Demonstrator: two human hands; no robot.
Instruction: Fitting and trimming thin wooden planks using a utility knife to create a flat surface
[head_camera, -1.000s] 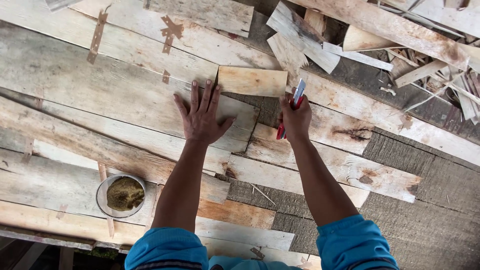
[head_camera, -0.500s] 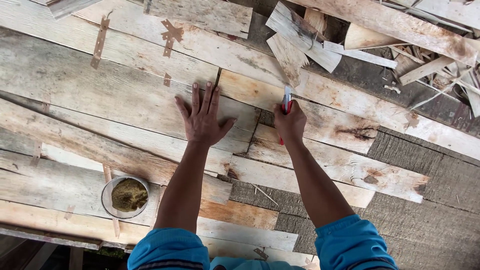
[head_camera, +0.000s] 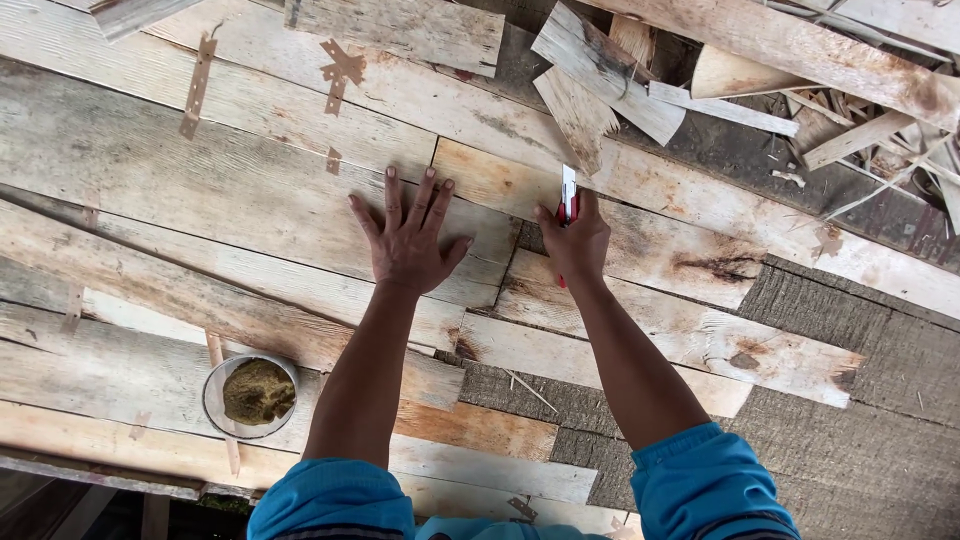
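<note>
Two hands: left hand at 12 o'clock, right hand at 1 o'clock. One red knife. One bowl at 8 o'clock.

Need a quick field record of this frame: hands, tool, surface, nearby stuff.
left hand: flat, fingers spread, pressing on a plank
right hand: closed around a red-and-white tool, tip pointing away from the person
surface: weathered overlapping planks, dark rough sheet showing to the right
bowl: round metal, brownish fill, resting on the planks near the left arm
scraps: loose wood offcuts piled beyond the tool
sleeves: blue
</note>
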